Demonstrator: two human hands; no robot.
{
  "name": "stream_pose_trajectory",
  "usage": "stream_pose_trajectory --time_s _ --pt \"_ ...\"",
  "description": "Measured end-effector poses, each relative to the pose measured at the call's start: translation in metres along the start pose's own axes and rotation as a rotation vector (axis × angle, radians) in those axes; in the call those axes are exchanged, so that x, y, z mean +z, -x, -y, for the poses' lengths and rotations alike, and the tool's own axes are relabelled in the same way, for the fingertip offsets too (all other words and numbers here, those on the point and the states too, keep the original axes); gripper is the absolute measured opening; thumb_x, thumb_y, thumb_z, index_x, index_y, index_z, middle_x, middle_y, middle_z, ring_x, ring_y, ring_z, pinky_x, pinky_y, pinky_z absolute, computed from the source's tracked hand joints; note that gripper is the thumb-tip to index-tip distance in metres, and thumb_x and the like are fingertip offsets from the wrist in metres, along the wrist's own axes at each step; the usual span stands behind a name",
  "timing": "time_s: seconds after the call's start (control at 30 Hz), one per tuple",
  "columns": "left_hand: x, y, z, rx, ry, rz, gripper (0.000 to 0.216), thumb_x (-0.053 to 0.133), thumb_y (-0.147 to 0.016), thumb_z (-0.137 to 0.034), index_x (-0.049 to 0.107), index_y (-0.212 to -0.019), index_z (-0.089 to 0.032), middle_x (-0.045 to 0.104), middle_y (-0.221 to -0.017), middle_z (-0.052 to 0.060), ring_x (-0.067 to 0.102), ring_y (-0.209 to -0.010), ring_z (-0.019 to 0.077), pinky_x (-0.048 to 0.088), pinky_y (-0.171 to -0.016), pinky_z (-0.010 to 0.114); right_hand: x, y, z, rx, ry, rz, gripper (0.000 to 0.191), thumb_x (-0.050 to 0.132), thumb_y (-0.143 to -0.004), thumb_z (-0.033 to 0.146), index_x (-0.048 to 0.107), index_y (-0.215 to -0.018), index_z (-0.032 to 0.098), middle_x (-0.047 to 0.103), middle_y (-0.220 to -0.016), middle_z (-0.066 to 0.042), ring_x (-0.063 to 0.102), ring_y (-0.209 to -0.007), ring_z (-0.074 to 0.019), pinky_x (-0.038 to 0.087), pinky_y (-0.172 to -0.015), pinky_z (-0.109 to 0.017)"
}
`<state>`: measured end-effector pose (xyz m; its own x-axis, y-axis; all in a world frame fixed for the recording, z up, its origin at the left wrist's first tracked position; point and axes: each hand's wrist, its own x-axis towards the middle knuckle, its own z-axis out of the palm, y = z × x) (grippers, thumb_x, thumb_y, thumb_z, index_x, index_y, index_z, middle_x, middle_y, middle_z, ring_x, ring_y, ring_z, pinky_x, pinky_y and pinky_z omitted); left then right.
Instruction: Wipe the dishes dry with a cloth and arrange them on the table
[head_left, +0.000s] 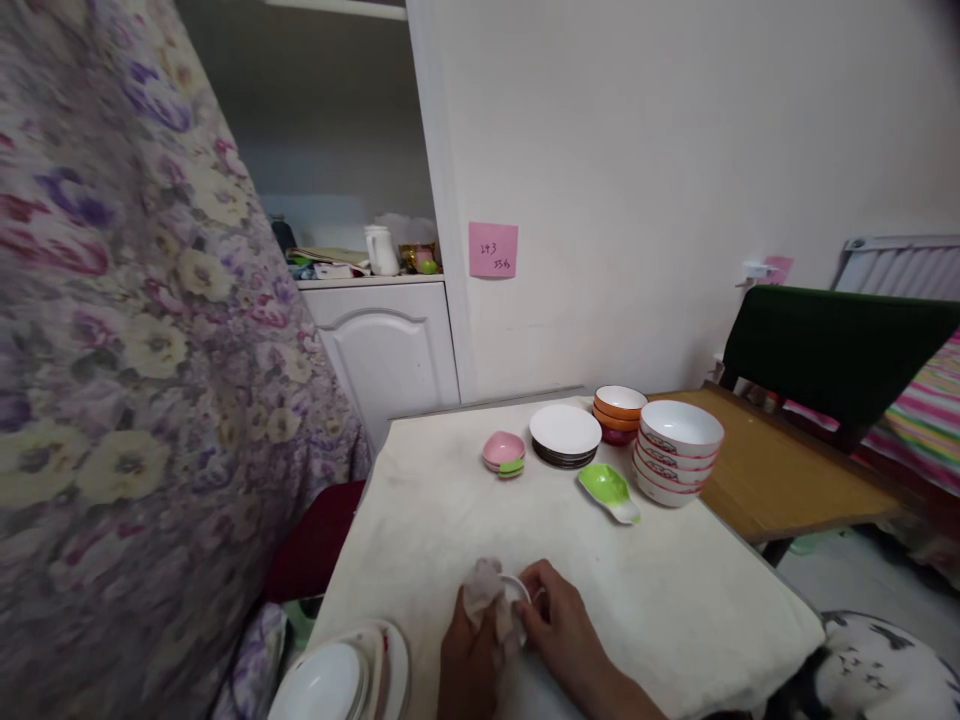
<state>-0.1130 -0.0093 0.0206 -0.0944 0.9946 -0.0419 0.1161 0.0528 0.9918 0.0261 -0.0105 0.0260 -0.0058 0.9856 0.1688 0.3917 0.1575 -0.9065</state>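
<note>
Near the front of the table, my left hand (472,645) is closed on a crumpled whitish cloth (484,588), which it presses against a small white dish (514,590). The fingers of my right hand (551,615) pinch the right rim of that dish. Cloth and fingers hide much of the dish, so its full shape does not show. To the left of my hands lies a stack of white plates (322,682), cut off by the lower edge of the view.
Across the cream-covered table (427,500) stand pink bowls (503,449), stacked white plates with dark sides (565,432), orange bowls (619,402), a green leaf-shaped dish (607,488) and tall stacked white bowls (679,450). A floral curtain (172,350) hangs at left; a green chair (832,345) stands at right.
</note>
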Motion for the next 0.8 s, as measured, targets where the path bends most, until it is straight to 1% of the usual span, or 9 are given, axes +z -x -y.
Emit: stream_pose_trajectory --time_s 0.07,0.23,0.27,0.33,0.4,0.47,0.63,0.67,0.8 --pt "0.001 0.002 0.002 -0.010 0.050 0.010 0.050 0.052 -0.081 -0.040 0.050 -0.123 -0.013 0.063 -0.124 0.011 0.055 -0.119 0.0238 0.043 -0.099 0.032 0.002 0.002 -0.002 -0.039 0.053 -0.007 0.005 0.047 -0.080 0.019 0.052 -0.080 0.020 0.055 -0.068 0.003 0.052 -0.060 -0.0126 0.038 -0.056 -0.023" --pt "-0.004 0.009 0.000 0.168 -0.146 0.287 0.035 0.048 -0.084 -0.034 0.059 -0.112 -0.016 0.069 -0.112 0.011 0.062 -0.107 0.0258 0.050 -0.084 0.032 -0.014 -0.001 0.002 -0.221 0.246 0.163 0.023 0.043 -0.069 0.003 0.056 -0.078 0.020 0.061 -0.080 0.000 0.056 -0.074 -0.0144 0.039 -0.066 -0.024" --pt "-0.004 0.009 0.001 0.173 -0.161 0.282 0.034 0.048 -0.084 -0.033 0.059 -0.111 -0.017 0.070 -0.110 0.010 0.063 -0.104 0.0260 0.050 -0.082 0.032 -0.015 -0.002 0.003 -0.209 0.232 0.162 0.025 0.044 -0.068 0.003 0.057 -0.080 0.021 0.061 -0.081 0.000 0.057 -0.075 -0.0145 0.039 -0.068 -0.024" --pt "-0.002 0.005 0.004 0.136 -0.139 0.175 0.037 0.050 -0.081 -0.034 0.057 -0.113 -0.016 0.071 -0.109 0.010 0.063 -0.105 0.0262 0.050 -0.085 0.033 -0.013 -0.001 0.003 -0.118 0.135 0.099 0.020 0.048 -0.071 0.008 0.057 -0.084 0.021 0.061 -0.080 0.000 0.056 -0.071 -0.0139 0.040 -0.065 -0.024" --pt "0.002 0.002 0.007 0.057 -0.080 0.052 0.045 0.051 -0.080 -0.036 0.052 -0.119 -0.014 0.068 -0.116 0.011 0.060 -0.112 0.0256 0.046 -0.093 0.034 -0.007 0.001 0.001 -0.014 0.038 0.038 0.011 0.051 -0.076 0.017 0.055 -0.086 0.020 0.059 -0.073 0.002 0.054 -0.064 -0.0131 0.040 -0.059 -0.023" --pt "0.003 0.002 0.007 0.001 -0.026 -0.001 0.048 0.048 -0.082 -0.038 0.049 -0.122 -0.012 0.064 -0.123 0.012 0.057 -0.117 0.0241 0.042 -0.099 0.034 -0.003 0.004 -0.002 0.014 0.034 0.017 0.004 0.050 -0.078 0.020 0.053 -0.081 0.019 0.056 -0.068 0.002 0.052 -0.061 -0.0129 0.038 -0.056 -0.022" --pt "0.002 0.011 -0.005 0.106 -0.121 0.223 0.035 0.051 -0.081 -0.035 0.060 -0.109 -0.016 0.071 -0.109 0.011 0.064 -0.104 0.0266 0.050 -0.084 0.032 -0.014 0.001 0.000 -0.162 0.152 0.120 0.015 0.045 -0.075 0.009 0.055 -0.077 0.020 0.062 -0.077 0.000 0.055 -0.070 -0.0140 0.039 -0.064 -0.024" --pt "0.002 0.011 -0.006 0.119 -0.135 0.235 0.034 0.051 -0.080 -0.034 0.060 -0.108 -0.016 0.071 -0.107 0.010 0.064 -0.102 0.0268 0.050 -0.083 0.032 -0.016 0.000 0.000 -0.176 0.150 0.132 0.018 0.046 -0.073 0.007 0.056 -0.079 0.020 0.063 -0.079 0.000 0.056 -0.071 -0.0140 0.039 -0.066 -0.024" --pt "0.007 0.006 -0.002 0.035 -0.033 0.070 0.043 0.049 -0.080 -0.037 0.054 -0.116 -0.014 0.069 -0.113 0.012 0.062 -0.107 0.0255 0.047 -0.091 0.034 -0.009 0.000 -0.003 -0.029 0.041 0.011 0.014 0.052 -0.074 0.014 0.057 -0.085 0.020 0.060 -0.073 0.002 0.053 -0.063 -0.0131 0.039 -0.059 -0.023"
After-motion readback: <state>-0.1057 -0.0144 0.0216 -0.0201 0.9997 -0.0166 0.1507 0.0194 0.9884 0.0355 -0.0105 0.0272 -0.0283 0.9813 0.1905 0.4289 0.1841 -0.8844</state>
